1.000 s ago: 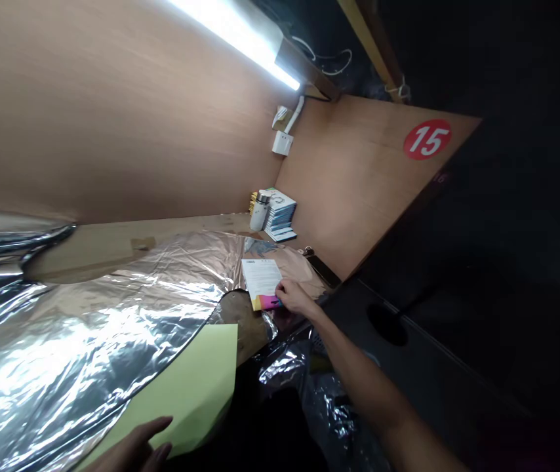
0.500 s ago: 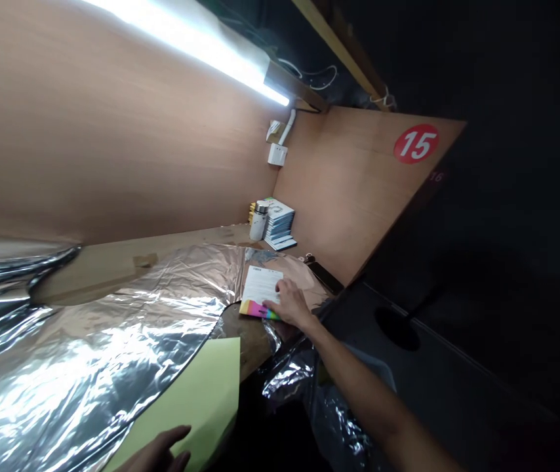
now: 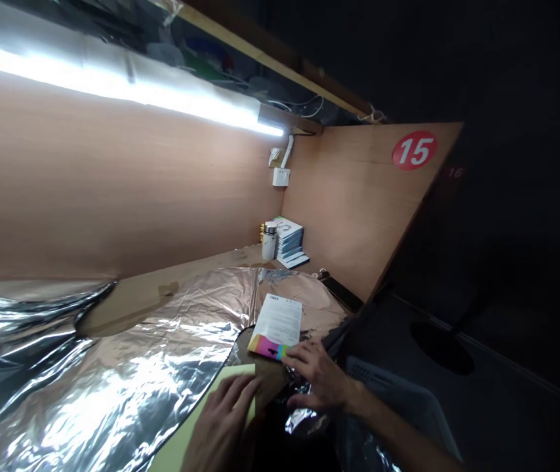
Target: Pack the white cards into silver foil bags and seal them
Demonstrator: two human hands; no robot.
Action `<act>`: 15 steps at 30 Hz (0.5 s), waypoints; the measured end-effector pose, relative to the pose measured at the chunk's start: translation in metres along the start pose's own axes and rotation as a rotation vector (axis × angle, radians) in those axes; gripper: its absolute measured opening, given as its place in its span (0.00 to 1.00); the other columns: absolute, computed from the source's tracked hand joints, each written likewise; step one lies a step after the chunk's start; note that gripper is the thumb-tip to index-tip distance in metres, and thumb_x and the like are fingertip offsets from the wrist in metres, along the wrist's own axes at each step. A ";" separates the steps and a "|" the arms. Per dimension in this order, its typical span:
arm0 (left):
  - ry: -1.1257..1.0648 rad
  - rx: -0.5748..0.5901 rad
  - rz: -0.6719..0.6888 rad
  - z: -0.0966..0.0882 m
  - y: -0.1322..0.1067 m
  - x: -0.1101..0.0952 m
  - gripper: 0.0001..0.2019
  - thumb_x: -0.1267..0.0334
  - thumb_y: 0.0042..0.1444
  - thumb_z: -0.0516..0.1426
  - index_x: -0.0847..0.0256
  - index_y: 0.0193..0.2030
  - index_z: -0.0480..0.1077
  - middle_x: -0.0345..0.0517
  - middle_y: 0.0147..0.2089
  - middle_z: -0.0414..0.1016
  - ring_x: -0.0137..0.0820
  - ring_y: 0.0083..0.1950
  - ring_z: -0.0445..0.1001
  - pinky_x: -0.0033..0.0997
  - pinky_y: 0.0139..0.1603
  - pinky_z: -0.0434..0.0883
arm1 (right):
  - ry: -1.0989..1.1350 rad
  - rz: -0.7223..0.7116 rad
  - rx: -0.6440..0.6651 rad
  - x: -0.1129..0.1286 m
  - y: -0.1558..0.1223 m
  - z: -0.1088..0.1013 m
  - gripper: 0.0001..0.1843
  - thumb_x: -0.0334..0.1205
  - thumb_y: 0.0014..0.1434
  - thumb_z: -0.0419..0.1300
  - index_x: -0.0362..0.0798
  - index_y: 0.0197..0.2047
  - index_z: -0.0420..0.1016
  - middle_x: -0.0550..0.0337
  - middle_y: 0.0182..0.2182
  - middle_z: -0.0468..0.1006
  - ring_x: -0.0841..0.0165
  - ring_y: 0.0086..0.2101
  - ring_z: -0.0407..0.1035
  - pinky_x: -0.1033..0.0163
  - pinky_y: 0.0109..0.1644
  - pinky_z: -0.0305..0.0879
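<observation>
My right hand [image 3: 317, 377] lies with its fingers spread at the lower edge of a white booklet [image 3: 277, 320], which has a multicoloured band along that edge. I cannot tell whether the fingers touch the booklet. The booklet lies on crinkled silver-and-copper foil [image 3: 113, 347]. My left hand [image 3: 223, 426] rests on a pale green sheet [image 3: 174, 451], covering part of it. The fingers lie flat, with no visible grip. A bare brown wooden patch [image 3: 270, 377] lies between my hands.
A steel bottle [image 3: 269, 240] and a stack of booklets [image 3: 290, 241] stand in the far corner against wooden partitions marked with a red 15 sign [image 3: 414, 150]. A dark flat object [image 3: 341, 293] lies by the partition, and a grey plastic crate [image 3: 398, 393] sits at lower right.
My left hand has come up onto the green sheet. My right hand has moved from the booklet's surface down to its coloured edge. The whole view has rotated.
</observation>
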State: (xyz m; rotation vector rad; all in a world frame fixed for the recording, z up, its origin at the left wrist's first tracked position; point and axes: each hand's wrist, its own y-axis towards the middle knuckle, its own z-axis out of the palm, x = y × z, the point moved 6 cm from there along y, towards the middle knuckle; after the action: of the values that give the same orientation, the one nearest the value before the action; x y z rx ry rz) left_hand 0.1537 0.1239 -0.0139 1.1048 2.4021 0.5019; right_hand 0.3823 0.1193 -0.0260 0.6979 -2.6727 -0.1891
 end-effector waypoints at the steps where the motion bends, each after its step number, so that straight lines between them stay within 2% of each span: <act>1: 0.088 0.024 0.045 0.011 0.016 -0.006 0.24 0.57 0.66 0.59 0.51 0.68 0.69 0.51 0.67 0.75 0.44 0.66 0.74 0.38 0.61 0.75 | 0.017 -0.018 -0.002 0.006 -0.006 0.003 0.44 0.68 0.56 0.67 0.57 0.70 0.67 0.45 0.62 0.75 0.45 0.60 0.67 0.36 0.66 0.52; 3: 0.204 0.103 0.101 0.038 0.041 -0.014 0.28 0.57 0.66 0.60 0.49 0.72 0.65 0.51 0.73 0.68 0.49 0.73 0.65 0.44 0.64 0.71 | 0.066 -0.057 -0.017 0.014 -0.016 0.005 0.40 0.65 0.59 0.65 0.58 0.69 0.68 0.47 0.59 0.78 0.46 0.57 0.69 0.36 0.65 0.55; 5: 0.252 0.180 0.091 0.061 0.052 -0.016 0.29 0.61 0.67 0.58 0.49 0.74 0.62 0.51 0.72 0.68 0.47 0.72 0.65 0.43 0.63 0.70 | 0.126 -0.049 -0.102 0.011 -0.022 -0.005 0.30 0.60 0.63 0.63 0.59 0.65 0.71 0.50 0.53 0.81 0.49 0.53 0.73 0.38 0.62 0.60; 7: 0.267 0.231 0.067 0.078 0.051 -0.018 0.31 0.68 0.67 0.55 0.50 0.76 0.58 0.52 0.71 0.69 0.43 0.69 0.68 0.42 0.61 0.70 | 0.177 0.079 -0.283 -0.009 -0.022 -0.025 0.20 0.53 0.69 0.58 0.57 0.60 0.75 0.51 0.48 0.82 0.52 0.50 0.74 0.41 0.58 0.64; 9: 0.272 0.235 0.084 0.088 0.045 -0.024 0.33 0.71 0.66 0.53 0.52 0.77 0.55 0.54 0.69 0.71 0.42 0.65 0.71 0.43 0.60 0.70 | 0.207 0.260 -0.448 -0.038 -0.016 -0.045 0.18 0.50 0.72 0.53 0.54 0.57 0.77 0.49 0.49 0.82 0.53 0.52 0.74 0.43 0.59 0.66; 10: 0.271 0.212 0.117 0.090 0.041 -0.029 0.33 0.72 0.66 0.54 0.54 0.77 0.56 0.55 0.65 0.75 0.42 0.61 0.73 0.44 0.60 0.70 | 0.221 0.324 -0.492 -0.051 -0.010 -0.053 0.19 0.51 0.73 0.51 0.53 0.57 0.78 0.48 0.51 0.81 0.53 0.54 0.73 0.43 0.61 0.65; 12: 0.247 0.118 0.226 0.085 0.037 -0.041 0.28 0.70 0.65 0.55 0.56 0.71 0.66 0.54 0.53 0.81 0.43 0.51 0.77 0.45 0.55 0.73 | 0.267 0.356 -0.489 -0.072 0.007 -0.064 0.24 0.54 0.74 0.50 0.49 0.58 0.77 0.44 0.56 0.78 0.52 0.58 0.70 0.43 0.65 0.63; 14: 0.170 -0.015 0.344 0.064 0.036 -0.049 0.21 0.68 0.64 0.57 0.56 0.63 0.74 0.52 0.43 0.83 0.42 0.43 0.78 0.43 0.49 0.75 | 0.357 0.290 -0.456 -0.080 0.023 -0.073 0.29 0.59 0.73 0.49 0.47 0.59 0.77 0.41 0.59 0.76 0.51 0.60 0.68 0.43 0.68 0.60; 15: 0.117 -0.093 0.353 0.046 0.038 -0.049 0.19 0.67 0.64 0.57 0.56 0.60 0.76 0.52 0.40 0.82 0.41 0.41 0.79 0.41 0.46 0.76 | 0.430 0.247 -0.449 -0.081 0.028 -0.077 0.31 0.62 0.73 0.49 0.46 0.60 0.77 0.41 0.60 0.76 0.51 0.61 0.67 0.43 0.68 0.59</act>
State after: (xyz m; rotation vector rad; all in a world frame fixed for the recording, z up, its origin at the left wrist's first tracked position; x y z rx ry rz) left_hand 0.2304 0.1151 -0.0215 1.5028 2.2583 0.8056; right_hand 0.4647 0.1807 0.0258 0.2297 -2.1676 -0.4914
